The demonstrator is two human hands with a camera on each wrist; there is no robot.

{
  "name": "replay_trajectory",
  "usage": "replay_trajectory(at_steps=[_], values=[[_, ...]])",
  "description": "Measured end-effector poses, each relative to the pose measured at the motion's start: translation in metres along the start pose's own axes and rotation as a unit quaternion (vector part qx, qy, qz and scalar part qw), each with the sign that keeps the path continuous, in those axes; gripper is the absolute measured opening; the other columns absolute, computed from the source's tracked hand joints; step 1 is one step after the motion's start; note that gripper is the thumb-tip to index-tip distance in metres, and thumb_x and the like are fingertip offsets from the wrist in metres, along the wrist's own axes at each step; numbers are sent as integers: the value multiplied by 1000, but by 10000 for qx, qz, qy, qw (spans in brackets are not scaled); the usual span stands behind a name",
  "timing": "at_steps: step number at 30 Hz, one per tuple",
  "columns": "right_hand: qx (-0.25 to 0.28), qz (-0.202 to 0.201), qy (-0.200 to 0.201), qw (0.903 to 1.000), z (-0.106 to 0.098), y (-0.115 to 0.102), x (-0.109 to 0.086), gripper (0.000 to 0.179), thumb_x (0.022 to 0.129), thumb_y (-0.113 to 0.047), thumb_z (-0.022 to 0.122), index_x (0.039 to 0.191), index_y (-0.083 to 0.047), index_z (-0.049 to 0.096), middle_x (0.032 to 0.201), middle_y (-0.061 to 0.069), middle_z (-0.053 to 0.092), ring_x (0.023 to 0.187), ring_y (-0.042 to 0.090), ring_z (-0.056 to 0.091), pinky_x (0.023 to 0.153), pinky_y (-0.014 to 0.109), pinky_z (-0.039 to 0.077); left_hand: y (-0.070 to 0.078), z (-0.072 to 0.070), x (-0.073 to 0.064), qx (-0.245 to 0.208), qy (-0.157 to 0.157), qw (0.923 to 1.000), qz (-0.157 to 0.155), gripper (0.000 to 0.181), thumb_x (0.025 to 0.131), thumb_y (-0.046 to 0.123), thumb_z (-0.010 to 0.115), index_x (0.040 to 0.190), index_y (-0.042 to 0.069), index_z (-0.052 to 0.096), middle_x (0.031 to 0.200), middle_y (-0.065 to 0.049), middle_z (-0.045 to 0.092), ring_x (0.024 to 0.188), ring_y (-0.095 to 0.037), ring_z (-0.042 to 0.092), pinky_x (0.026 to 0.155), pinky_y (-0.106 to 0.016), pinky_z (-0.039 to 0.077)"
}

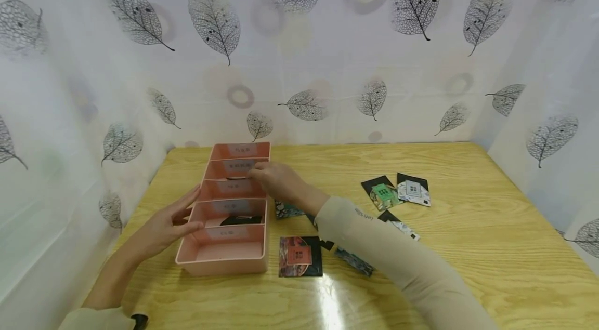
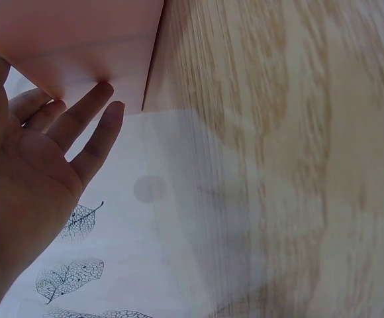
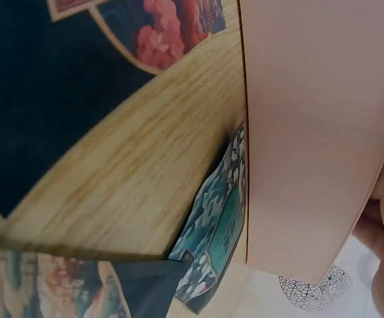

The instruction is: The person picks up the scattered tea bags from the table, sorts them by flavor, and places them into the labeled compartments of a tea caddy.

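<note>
On a yellow wood-grain table, left of the middle, stands an open pink plastic box divided lengthwise into five compartments, each with a pale label on its far wall. A black sachet lies in the second compartment from the near end; a thin dark edge shows in the fourth.

The left hand rests against the box's left side, thumb near the rim, its other fingers extended and slightly spread; the left wrist view shows fingertips touching the outer wall, with nothing grasped. The right hand reaches over the right wall, its fingertips at the fourth compartment. Its fingers are bent, but their tips are partly hidden, and whether they grip anything cannot be told.

Right of the box lie more flat, square sachets. A black one with a red label is near the front corner; a teal-patterned one is just beside the wall; a blue-grey patterned one is partly covered by the cream right sleeve. Farther right, a green-labelled sachet lies beside a white-patterned one.
</note>
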State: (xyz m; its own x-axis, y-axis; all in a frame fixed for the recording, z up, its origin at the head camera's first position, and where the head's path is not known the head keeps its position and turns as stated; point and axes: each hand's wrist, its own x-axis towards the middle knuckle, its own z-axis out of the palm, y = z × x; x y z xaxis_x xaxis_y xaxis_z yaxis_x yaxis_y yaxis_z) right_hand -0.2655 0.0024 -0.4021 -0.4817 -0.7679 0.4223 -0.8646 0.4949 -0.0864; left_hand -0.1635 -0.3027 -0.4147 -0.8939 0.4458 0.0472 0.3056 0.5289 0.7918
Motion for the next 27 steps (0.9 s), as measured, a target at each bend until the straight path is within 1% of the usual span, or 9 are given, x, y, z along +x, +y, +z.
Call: replay_trajectory(at_steps=[3, 7, 9, 12, 15, 18, 21, 24, 27], values=[[120, 221, -308, 9992, 1, 0, 1, 37, 94, 12, 57, 120, -7, 76, 112, 7, 76, 95, 18, 73, 84, 26, 57, 0, 0, 0, -29, -4, 10000, -9, 81, 103, 16, 67, 167, 11, 18, 169, -23, 14, 135, -59, 43, 101, -51, 47], [349, 577, -708, 9952, 0, 1, 4, 46, 90, 15, 55, 126, -7, 74, 116, 7, 76, 89, 16, 71, 80, 24, 55, -1, 0, 0, -77, -12, 10000, -1, 81, 103, 16, 67, 167, 12, 17, 169, -23, 13, 135, -59, 41, 102, -56, 45], [433, 671, -873, 9930, -1, 2, 5, 46, 91, 14, 55, 128, -7, 73, 117, 7, 75, 90, 16, 71, 81, 24, 55, -1, 0, 0, -65, -10, 10000, 2, 80, 103, 16, 67, 167, 12, 17, 169, -23, 14, 135, -59, 42, 102, -57, 45], [689, 745, -1043, 9894, -3, 3, 4, 44, 94, 11, 56, 131, -7, 72, 121, 8, 74, 99, 19, 71, 89, 28, 55, 0, 1, 0, -52, -16, 10000, -4, 80, 103, 16, 67, 166, 11, 18, 169, -24, 13, 135, -59, 42, 101, -56, 45], [1100, 852, -1120, 9839, -5, 6, 2, 40, 101, 5, 53, 136, -8, 69, 129, 8, 71, 107, 19, 68, 94, 30, 52, 0, 1, 0, -66, -28, 10000, -9, 80, 103, 16, 67, 166, 10, 18, 169, -24, 13, 135, -60, 41, 101, -55, 46], [1755, 1074, -947, 9740, -11, 10, -3, 36, 106, -2, 52, 139, -7, 66, 135, 9, 67, 98, 22, 66, 86, 31, 50, -1, 1, 0, -84, -35, 10000, -1, 80, 103, 16, 67, 166, 9, 18, 169, -24, 13, 135, -60, 41, 101, -55, 46], [2463, 1301, -529, 9590, -20, 14, -11, 33, 108, -8, 53, 139, -3, 65, 136, 13, 66, 97, 25, 67, 84, 30, 52, -1, 1, 0, -97, -58, 9999, -1, 80, 103, 16, 67, 166, 9, 18, 169, -24, 13, 136, -60, 40, 101, -53, 46], [2917, 1440, -141, 9455, -30, 21, -21, 33, 108, -11, 54, 138, 1, 64, 134, 18, 66, 111, 28, 68, 93, 31, 54, -1, 1, 0, -111, -61, 9999, -16, 80, 103, 16, 67, 166, 10, 18, 169, -24, 13, 136, -60, 40, 101, -46, 48], [3046, 1596, -12, 9390, -40, 29, -34, 35, 108, -13, 55, 140, 2, 62, 134, 18, 66, 119, 28, 65, 99, 36, 52, -1, 1, 0, -131, -46, 9999, -26, 80, 103, 16, 67, 166, 11, 18, 169, -23, 13, 137, -60, 39, 100, -30, 49]])
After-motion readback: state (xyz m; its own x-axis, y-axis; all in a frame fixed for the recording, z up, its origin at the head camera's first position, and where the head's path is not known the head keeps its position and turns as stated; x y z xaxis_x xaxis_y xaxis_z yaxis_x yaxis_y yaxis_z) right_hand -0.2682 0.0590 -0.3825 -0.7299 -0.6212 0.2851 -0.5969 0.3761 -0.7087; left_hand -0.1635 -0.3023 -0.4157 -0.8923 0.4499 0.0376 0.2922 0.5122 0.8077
